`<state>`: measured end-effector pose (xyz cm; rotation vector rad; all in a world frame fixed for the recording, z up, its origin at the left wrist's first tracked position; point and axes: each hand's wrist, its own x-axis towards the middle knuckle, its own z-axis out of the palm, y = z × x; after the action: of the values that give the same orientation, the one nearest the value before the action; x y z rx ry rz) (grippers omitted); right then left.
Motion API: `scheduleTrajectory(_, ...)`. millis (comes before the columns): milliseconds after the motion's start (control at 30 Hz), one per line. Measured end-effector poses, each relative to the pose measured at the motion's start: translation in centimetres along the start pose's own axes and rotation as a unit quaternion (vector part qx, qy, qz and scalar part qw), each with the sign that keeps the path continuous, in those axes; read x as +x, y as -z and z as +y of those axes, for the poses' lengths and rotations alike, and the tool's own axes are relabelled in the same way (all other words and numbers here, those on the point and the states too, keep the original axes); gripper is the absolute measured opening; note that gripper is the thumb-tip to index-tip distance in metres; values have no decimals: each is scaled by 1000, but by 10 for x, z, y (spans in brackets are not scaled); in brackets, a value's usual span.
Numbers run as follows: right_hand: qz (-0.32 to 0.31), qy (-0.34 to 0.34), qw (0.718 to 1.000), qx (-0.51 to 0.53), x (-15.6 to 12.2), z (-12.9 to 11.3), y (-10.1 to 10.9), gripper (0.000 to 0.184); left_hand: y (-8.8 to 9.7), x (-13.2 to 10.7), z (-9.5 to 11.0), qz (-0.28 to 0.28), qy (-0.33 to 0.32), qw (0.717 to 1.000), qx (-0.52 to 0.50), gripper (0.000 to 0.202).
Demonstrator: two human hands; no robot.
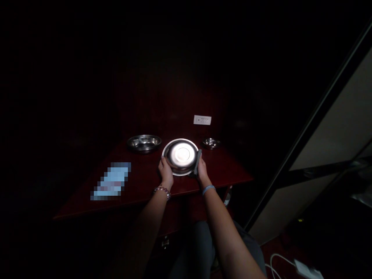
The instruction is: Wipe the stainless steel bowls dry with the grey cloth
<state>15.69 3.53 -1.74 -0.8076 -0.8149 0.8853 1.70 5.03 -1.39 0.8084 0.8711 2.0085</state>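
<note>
A shiny steel plate [180,155] is held tilted above a dark red table [145,186]. My left hand [165,170] grips the plate's left rim, fingers closed on it. My right hand [201,168] holds a grey cloth [197,162] against the plate's right rim, fingers wrapped round it. A beaded bracelet sits on my left wrist and a blue band on my right wrist.
A steel bowl [144,143] stands at the back left of the table and a small steel dish [210,143] at the back right. A white socket panel [202,119] is on the wall behind. A blurred blue item [112,181] lies left. White cables [290,265] are on the floor.
</note>
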Motion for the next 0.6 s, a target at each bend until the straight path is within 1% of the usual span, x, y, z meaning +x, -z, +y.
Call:
scheduleTrajectory(133, -3, -6, 1000, 11, -1, 0, -2, 60, -1, -2, 5, 14, 20, 1000, 12, 43)
scheduleTrajectory(400, -1, 1, 1000, 15, -3, 0, -4, 58, 2, 2, -1, 20, 22, 999, 15, 40)
scheduleTrajectory(600, -7, 4, 1000, 2, -4, -1, -5, 58, 3, 1, 0, 22, 23, 999, 6, 39)
